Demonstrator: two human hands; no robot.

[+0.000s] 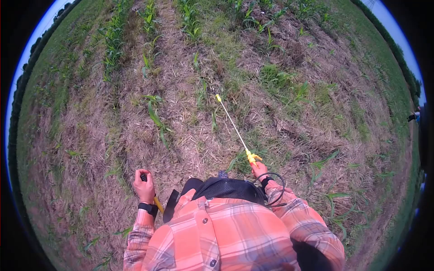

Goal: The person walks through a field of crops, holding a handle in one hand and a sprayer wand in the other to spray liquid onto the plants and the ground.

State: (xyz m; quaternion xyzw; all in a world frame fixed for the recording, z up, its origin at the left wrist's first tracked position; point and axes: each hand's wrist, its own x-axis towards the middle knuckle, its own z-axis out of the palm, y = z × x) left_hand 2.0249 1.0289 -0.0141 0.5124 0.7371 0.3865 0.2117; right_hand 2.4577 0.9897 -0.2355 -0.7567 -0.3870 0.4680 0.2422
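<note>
My right hand (260, 170) is closed around the yellow handle of a spray wand (234, 127), in front of my waist. A thin pale lance runs forward and slightly left from the handle to a yellow nozzle (219, 98), held over the ground near some small green plants. From the handle a black hose (283, 185) loops back past my right wrist. At my left side, my left hand (144, 185) is wrapped around the black grip of a yellow lever (158, 204). The lever's lower end is hidden beside my body.
Rows of young corn plants (113, 43) stand ahead on the left, with more at the top right. Dry straw (181, 131) and weeds (275, 74) cover the soil. Another person (415, 115) is far off at the right edge.
</note>
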